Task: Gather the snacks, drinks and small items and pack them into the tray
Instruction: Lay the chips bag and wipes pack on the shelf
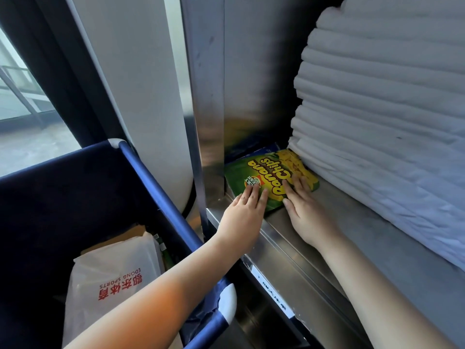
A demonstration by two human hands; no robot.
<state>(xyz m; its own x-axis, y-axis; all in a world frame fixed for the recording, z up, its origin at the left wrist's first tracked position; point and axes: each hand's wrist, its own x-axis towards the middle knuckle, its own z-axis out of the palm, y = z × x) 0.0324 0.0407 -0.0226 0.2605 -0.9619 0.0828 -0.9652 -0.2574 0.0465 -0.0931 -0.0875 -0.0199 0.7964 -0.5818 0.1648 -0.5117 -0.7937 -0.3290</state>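
A green and yellow bag of banana chips (269,172) lies flat on a steel shelf (352,243), in the corner by the steel upright. My left hand (245,210) rests on the bag's near left part with straight fingers. My right hand (300,204) lies on its near right part, fingers straight as well. A dark blue packet (269,148) peeks out from behind the bag. No tray is in view.
A tall stack of folded white towels (390,109) fills the shelf's right side, touching the bag's far edge. Left of the shelf stands a dark blue fabric cart (156,187) holding a white plastic bag with red print (113,273) and cardboard.
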